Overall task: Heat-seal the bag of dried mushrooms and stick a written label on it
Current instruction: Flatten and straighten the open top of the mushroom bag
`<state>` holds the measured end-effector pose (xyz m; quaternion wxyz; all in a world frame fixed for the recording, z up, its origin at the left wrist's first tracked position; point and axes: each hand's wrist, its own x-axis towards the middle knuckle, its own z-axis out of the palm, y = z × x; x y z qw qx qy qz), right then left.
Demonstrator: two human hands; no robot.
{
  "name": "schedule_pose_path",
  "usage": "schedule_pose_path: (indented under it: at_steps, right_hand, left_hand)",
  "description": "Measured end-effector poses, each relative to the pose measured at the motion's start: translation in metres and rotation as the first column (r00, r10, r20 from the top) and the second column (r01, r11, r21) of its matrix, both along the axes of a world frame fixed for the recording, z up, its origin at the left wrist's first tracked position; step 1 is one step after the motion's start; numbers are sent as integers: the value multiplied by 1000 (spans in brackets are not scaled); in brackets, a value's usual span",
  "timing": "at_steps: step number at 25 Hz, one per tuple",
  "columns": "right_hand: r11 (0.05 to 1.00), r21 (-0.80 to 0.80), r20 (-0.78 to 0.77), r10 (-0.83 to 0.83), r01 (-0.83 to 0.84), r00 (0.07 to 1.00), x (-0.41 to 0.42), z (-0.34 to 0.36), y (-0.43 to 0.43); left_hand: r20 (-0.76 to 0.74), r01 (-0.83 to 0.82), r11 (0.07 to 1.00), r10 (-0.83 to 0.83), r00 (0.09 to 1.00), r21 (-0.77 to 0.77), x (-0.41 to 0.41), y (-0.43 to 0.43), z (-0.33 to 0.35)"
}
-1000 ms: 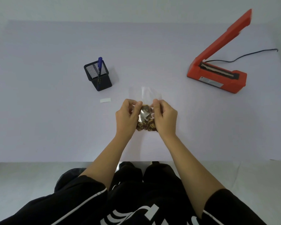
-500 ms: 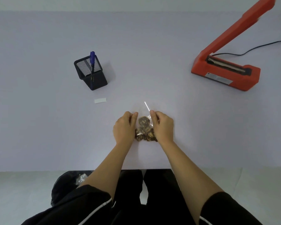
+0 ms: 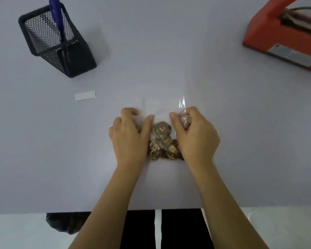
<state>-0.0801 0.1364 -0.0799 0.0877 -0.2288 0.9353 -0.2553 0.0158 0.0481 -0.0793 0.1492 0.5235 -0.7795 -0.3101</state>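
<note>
1. Lilac table: clear bag lies flat near centre, mushrooms bunched at its near end.
2. Right hand pinches the bag's right edge.
3. Left hand is curled at the left edge; hold hidden, can't tell.
4. Sealer cut off top right.

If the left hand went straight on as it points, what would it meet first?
Likely nothing: ahead of the left hand lies bare table; the pen holder sits well left, the bag just right.
</note>
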Motion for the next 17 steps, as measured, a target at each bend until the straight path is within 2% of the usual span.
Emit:
schedule_pose_path:
  at_steps: [2, 3, 5, 6, 9, 13, 17]
  right_hand:
    - [1000, -24, -20, 0, 0, 1000, 1, 1, -2]
    - [999, -50, -47, 7, -10, 999, 2, 1, -3]
    - [996, -43, -125, 66, -72, 990, 3, 2, -7]
    - [991, -2, -165, 130, -132, 978, 3, 1, -9]
    - [957, 92, -174, 286, -274, 942, -2, 2, -10]
    - [960, 62, -71, 278, -274, 958, -11, 9, -10]
    - [961, 18, 102, 274, -277, 956, -18, 11, -10]
  left_hand:
    - [-11, -19, 1000, 19, 1000, -23, -1, -3, 3]
    - [15, 27, 996, -26, 1000, -85, -2, -3, 3]
    - [99, 215, 954, -198, 975, -209, -5, -3, 3]
    - [121, 287, 932, -266, 956, -222, -7, -5, 3]
    - [105, 315, 940, -303, 947, -131, -9, -10, 10]
    - [145, 276, 961, -273, 951, -6, -13, -14, 19]
    - [222, 242, 961, -267, 938, 134, -17, -21, 26]
